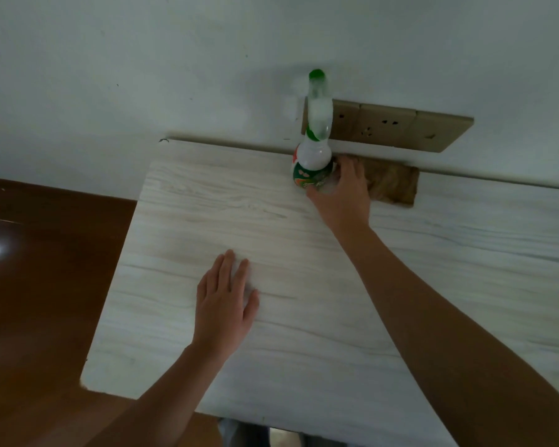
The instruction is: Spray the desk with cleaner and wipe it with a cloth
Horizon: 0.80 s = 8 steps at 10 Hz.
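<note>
One socket panel behind bottle; cloth near.

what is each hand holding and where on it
The right hand grips the white-and-green plastic spray bottle round its labelled base; the left hand, flat on the pale wooden desk, holds nothing.

bottle and cloth against wall

It looked like a plain room in a home: a pale wood-grain surface against a white wall, a bronze socket panel, and a dark polished wooden floor at the left.
</note>
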Tool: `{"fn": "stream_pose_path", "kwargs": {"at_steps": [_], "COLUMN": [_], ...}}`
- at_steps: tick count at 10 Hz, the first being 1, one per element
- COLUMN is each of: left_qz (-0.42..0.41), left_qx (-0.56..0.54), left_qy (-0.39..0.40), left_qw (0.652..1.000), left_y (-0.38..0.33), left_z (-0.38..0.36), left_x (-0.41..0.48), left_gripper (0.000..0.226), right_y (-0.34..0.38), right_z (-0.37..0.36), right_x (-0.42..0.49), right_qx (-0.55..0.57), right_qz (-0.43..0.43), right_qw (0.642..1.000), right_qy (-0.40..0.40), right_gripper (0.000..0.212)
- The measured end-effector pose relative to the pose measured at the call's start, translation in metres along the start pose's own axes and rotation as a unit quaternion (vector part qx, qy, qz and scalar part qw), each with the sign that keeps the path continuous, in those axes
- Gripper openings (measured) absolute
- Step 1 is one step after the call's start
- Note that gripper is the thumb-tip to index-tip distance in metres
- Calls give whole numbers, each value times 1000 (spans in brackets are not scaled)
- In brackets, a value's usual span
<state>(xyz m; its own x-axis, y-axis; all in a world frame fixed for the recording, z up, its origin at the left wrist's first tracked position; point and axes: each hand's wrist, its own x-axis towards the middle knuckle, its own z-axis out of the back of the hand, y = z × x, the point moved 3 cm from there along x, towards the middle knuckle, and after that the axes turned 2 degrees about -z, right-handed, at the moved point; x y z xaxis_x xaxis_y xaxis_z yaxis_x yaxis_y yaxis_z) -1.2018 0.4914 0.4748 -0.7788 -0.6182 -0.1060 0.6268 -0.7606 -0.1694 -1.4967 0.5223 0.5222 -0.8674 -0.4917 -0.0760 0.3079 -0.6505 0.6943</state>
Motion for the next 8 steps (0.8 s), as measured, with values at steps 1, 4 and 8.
{"fn": "stream_pose_path", "kwargs": {"at_steps": [1,4,8], "left_qz": [0,1,106], "left_qx": [0,3,-133], "left_qy": [4,19,167], "left_qw": [1000,1000,971], "left_y": [0,-1,-7], "left_z": [0,3,51], "left_x": [0,1,11], "left_gripper": [62,63,48], "right_y": [-2,0,-93], "right_z": [0,2,73], "right_x": [2,6,-127], "right_qx": [15,38,107], "right_qz": [-30,-51,-173], "right_qw": [999,997,966], "right_qy": [-4,42,158], "right_gripper": [61,50,7]}}
